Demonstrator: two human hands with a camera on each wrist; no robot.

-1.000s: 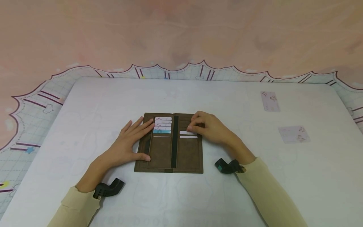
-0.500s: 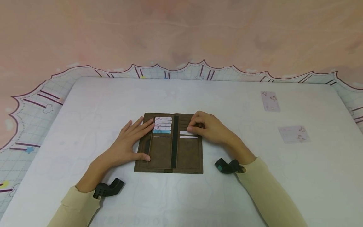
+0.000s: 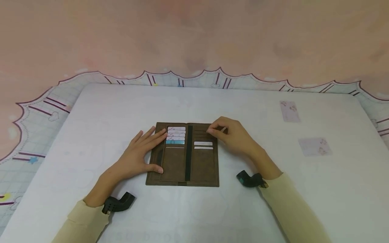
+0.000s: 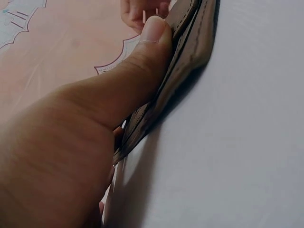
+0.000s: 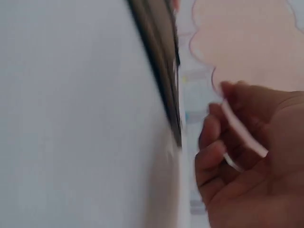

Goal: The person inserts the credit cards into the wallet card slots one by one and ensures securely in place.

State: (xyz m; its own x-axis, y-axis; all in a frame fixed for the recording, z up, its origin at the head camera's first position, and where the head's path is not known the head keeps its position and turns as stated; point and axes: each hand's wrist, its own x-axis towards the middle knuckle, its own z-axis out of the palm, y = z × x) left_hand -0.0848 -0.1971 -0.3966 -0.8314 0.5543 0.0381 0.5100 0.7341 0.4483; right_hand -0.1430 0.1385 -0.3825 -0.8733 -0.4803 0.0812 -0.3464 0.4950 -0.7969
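No readable text or numbers; the cards (image 3: 176,133) seem to carry only blurred patterns.

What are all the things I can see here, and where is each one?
Wallet: one, brown, lying open in the middle of the table.
Cards in left slots: about five, white and one teal, stacked in the wallet's left half.
Cards in right slots: two, white, edges showing in the wallet's right half.
Loose cards: two, pale with small prints, on the table at far right, the second at.
Table: one, white.
Mat: one, grid-patterned with a scalloped edge, under the table.
Wrist cameras: two, black.
Left hand: flat on the wallet's left half.
Right hand: pinching a thin white card by the wallet's right half.
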